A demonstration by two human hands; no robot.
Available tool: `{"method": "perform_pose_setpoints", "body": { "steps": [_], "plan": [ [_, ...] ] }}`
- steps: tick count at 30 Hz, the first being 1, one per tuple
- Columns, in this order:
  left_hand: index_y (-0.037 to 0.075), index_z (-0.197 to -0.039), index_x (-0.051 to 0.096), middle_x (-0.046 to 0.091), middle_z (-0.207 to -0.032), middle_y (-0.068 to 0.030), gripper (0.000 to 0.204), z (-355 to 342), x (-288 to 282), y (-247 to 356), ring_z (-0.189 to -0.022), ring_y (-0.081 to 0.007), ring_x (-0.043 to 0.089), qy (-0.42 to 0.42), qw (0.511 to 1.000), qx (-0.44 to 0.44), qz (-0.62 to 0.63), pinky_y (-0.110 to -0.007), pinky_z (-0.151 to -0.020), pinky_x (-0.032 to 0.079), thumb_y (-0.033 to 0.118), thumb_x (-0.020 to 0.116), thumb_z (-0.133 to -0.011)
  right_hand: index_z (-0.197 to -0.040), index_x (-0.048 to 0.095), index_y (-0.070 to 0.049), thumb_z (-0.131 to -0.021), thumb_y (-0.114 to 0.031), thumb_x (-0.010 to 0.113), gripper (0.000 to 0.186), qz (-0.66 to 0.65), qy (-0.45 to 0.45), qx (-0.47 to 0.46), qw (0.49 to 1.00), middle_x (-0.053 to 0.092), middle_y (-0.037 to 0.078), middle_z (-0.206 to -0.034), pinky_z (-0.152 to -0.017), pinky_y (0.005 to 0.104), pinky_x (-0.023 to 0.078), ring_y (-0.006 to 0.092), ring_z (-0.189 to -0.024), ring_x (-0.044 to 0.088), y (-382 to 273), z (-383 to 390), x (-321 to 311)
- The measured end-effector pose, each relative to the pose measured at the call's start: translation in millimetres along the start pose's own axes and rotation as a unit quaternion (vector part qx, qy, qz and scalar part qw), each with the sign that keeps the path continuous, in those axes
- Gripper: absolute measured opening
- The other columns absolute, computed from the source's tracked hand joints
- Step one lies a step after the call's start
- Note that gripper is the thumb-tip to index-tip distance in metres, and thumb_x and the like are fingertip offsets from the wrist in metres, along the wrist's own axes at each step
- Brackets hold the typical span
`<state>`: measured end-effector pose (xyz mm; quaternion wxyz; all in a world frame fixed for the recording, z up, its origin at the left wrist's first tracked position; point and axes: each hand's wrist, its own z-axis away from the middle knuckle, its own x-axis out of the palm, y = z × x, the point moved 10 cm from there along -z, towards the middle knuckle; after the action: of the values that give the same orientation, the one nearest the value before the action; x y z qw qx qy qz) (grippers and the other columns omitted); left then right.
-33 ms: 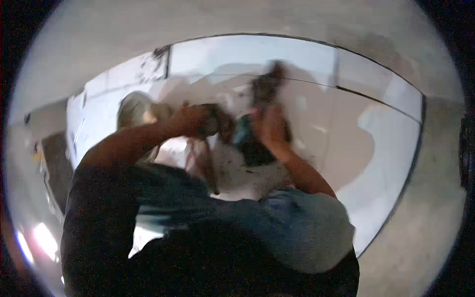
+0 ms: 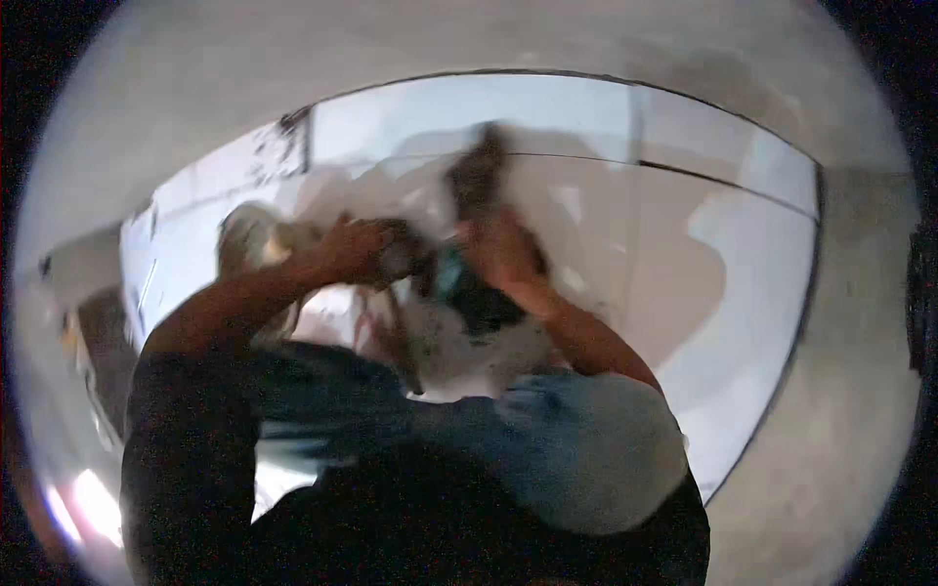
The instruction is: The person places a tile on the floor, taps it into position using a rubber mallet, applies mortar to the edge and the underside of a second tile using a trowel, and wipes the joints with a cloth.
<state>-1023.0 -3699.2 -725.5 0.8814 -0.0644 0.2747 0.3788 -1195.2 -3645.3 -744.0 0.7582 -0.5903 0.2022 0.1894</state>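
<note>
My left hand (image 2: pixel 354 250) is closed around a dark, rounded thing (image 2: pixel 401 256) with a greyish end. To its right, my right hand (image 2: pixel 505 252) is bent round a dark, elongated thing (image 2: pixel 478 174) that sticks up past the fingers; motion blur hides its kind. Below and behind the right hand lies a black and teal thing (image 2: pixel 481 298), partly covered by it. A pale, bag-like thing (image 2: pixel 244 234) rests beyond my left forearm. Under the left hand, a thin brown strip or stick (image 2: pixel 404 342) reaches toward my legs.
White panels or tiles (image 2: pixel 479 107) with dark seams spread under the work, smudged dark at the far left. Grey floor (image 2: pixel 469 34) surrounds them. A dark, flat-sided thing (image 2: pixel 106 337) stands at the left, near a bright light (image 2: pixel 96 503).
The whole view has shifted a little, so the panels sit further left. The dark elongated thing at my right hand has swung left, toward the left hand. Both hands keep their grip.
</note>
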Motion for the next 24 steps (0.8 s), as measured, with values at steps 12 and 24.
{"method": "perform_pose_setpoints", "body": {
  "steps": [12,24],
  "plan": [
    [0.004,-0.109,0.052,0.058,-0.098,-0.0166,0.071,17,-168,117,-0.094,-0.0355,0.057,0.241,0.97,0.002,0.004,-0.048,-0.091,0.036,0.047,0.078,-0.06,-0.119,0.044,0.003,-0.087,-0.055,0.049,0.066,-0.238,-0.152,0.035,0.959,0.056,0.022,-0.102,-0.084,0.0404,0.042,0.0314,-0.095,0.055,-4,73,-72],
    [0.004,-0.136,0.034,0.054,-0.117,-0.0203,0.066,-84,-237,282,-0.108,-0.0271,0.052,0.151,0.601,0.217,0.754,-0.037,-0.095,0.039,0.052,0.042,-0.091,-0.088,0.053,-0.004,-0.091,-0.049,0.048,0.046,-0.415,0.031,0.154,0.896,0.047,0.0,-0.056,-0.043,0.0262,0.039,0.0089,-0.046,0.045,82,130,-192]
  ]
}}
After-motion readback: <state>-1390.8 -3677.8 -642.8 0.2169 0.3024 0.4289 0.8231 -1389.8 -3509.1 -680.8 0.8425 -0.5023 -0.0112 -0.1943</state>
